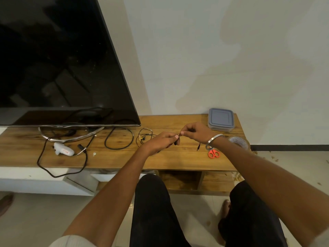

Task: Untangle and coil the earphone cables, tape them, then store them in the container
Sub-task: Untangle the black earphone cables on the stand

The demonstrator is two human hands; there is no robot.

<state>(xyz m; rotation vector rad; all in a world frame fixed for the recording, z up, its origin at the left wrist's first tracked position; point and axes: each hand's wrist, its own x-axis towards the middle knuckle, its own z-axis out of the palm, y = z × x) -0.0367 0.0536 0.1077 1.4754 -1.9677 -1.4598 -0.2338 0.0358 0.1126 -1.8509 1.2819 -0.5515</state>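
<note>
The left hand (160,140) and right hand (194,131) are each pinching the dark earphone cable (175,143) above the wooden shelf (178,157), apparently working it loose. The lidded container (220,119) is waiting at 1 o'clock.

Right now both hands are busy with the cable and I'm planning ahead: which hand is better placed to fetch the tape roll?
Right. The tape roll sits just beside the right hand, near its wrist, while the left hand pinches the earphone cable farther away and could keep holding it.

Bare wood between scissors (213,153) and cable loop (119,138).
</note>
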